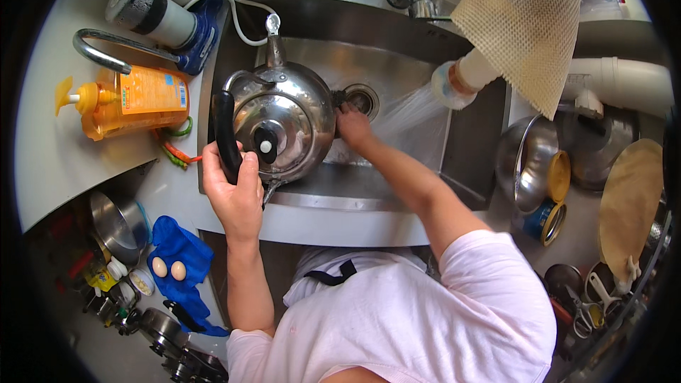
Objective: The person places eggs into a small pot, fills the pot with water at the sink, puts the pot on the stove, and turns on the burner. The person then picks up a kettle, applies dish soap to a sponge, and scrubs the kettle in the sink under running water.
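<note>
A shiny stainless steel kettle [314, 111] is held over the sink basin [393, 56], its spout at the far side. My left hand [237, 186] grips the kettle's black handle [225, 133] at its near end. On the lid sits a black knob [266, 145] with a white centre. My right hand [353, 125] presses a dark scouring pad [339, 97] to the kettle's right side; the fingers partly hide the pad. Just beyond that hand lies the drain [362, 101]. Water sprays leftwards into the basin from a white tap nozzle [455, 85].
An orange pump bottle [154, 97] and peppers [178, 157] lie left of the sink. Lower left, two eggs [169, 268] rest on a blue cloth [181, 247]. A woven mesh sheet [524, 21] hangs over the upper right. Steel bowls [526, 162] and an open can [542, 221] stand right.
</note>
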### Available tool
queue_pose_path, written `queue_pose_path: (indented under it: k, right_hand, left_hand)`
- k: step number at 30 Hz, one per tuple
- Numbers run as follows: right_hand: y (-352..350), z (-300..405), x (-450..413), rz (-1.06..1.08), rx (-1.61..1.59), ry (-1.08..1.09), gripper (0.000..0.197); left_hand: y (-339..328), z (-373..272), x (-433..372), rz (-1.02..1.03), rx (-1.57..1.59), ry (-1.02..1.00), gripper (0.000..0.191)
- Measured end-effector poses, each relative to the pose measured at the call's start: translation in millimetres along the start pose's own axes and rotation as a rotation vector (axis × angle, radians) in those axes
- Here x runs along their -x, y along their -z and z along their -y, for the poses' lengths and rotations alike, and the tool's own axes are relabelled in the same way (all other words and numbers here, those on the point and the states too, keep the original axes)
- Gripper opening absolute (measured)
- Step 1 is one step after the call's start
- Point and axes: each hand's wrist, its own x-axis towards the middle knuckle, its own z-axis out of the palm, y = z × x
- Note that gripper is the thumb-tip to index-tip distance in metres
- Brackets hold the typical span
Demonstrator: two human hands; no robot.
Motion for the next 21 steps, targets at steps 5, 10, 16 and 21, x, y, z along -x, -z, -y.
queue_pose_path:
  k: [5,10,16,21]
  right_hand:
    - [29.0,-61.2,75.3,0.484,-0.016,0.153,0.025]
    - [11.6,-142.1,62.1,0.272,0.125,-0.303,0.033]
    - [22.3,-108.9,58.7,0.105,0.229,0.160,0.029]
    - [-3.0,-241.7,13.0,-0.129,0.307,-0.254,0.046]
  left_hand:
    - [5.3,5.6,6.4,-0.007,-0.021,0.032,0.014]
    - [-6.8,7.4,-0.7,-0.019,0.073,0.074,0.018]
    - [-12.8,13.2,-2.9,-0.015,0.043,0.077,0.016]
    - [-20.9,17.3,-2.0,0.003,0.008,0.062,0.015]
